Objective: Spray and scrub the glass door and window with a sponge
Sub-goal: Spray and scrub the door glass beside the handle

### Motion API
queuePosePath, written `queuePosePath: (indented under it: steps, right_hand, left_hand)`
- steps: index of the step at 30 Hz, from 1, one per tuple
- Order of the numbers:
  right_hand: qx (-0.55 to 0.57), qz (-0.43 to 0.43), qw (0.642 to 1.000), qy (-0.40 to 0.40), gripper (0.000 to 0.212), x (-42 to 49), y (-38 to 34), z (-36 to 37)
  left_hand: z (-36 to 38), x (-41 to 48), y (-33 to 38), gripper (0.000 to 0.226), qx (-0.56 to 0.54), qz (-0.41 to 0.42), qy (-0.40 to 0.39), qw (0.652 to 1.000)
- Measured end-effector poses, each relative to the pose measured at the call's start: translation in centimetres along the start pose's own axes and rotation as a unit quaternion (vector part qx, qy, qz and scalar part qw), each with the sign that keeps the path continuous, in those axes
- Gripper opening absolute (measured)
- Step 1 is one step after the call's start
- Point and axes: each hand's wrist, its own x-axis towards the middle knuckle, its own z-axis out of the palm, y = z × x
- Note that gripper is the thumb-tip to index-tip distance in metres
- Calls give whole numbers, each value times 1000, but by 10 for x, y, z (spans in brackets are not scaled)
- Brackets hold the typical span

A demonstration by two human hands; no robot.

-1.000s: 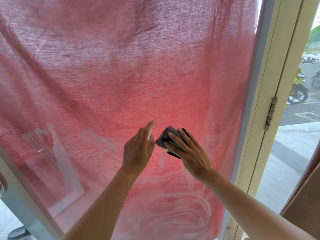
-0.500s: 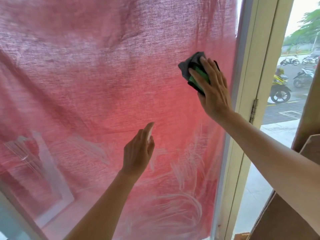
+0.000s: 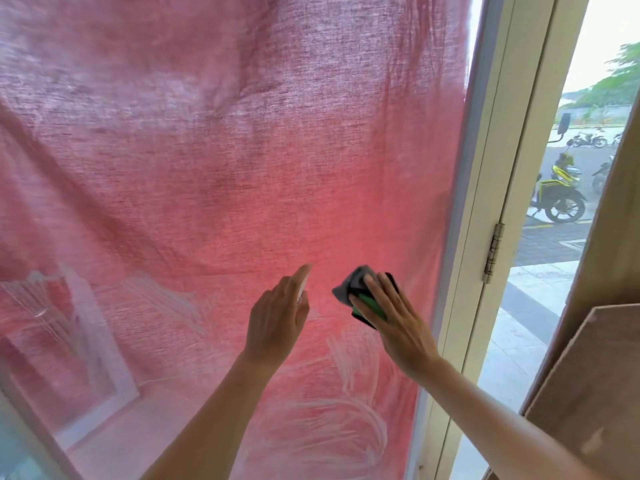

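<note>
The glass pane fills the view, with a pink curtain behind it and white soapy streaks across its lower part. My right hand presses a green and black sponge, with grey cloth at its top, flat against the glass with straight fingers. Just to its left, my left hand grips a small spray bottle. The bottle is mostly hidden by the hand; only a pale sliver shows by the index finger.
A cream door frame with a metal hinge borders the pane on the right. Beyond it, a gap shows pavement and parked motorbikes. A brown board stands at the lower right.
My right hand swept the sponge from the upper right near the frame down to mid-pane beside my left hand. My left hand stayed where it was.
</note>
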Motion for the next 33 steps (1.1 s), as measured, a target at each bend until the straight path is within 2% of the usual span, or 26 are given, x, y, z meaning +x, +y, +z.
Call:
queuePosePath:
  steps: [2, 5, 10, 17, 23, 30, 33]
  right_hand:
    - [5, 4, 1000, -3, 107, 1, 1, -2]
    - [32, 37, 998, 32, 100, 18, 19, -17]
    - [55, 138, 982, 120, 72, 74, 58, -61]
    - [61, 201, 969, 126, 77, 58, 26, -41]
    - [64, 185, 975, 106, 91, -11, -20, 19]
    - [105, 193, 959, 177, 73, 16, 3, 11]
    - [94, 200, 960, 170, 70, 25, 5, 7]
  left_hand:
    - [-1, 1, -2, 61, -1, 4, -4, 1000]
    - [-1, 1, -3, 62, -3, 9, -5, 1000]
    - [4, 3, -4, 60, 2, 19, 19, 1000]
    - [11, 2, -3, 56, -6, 21, 54, 998]
    - [18, -10, -7, 56, -13, 55, 73, 996]
    - [24, -12, -10, 53, -9, 64, 107, 992]
    - [32, -19, -11, 52, -7, 58, 126, 990]
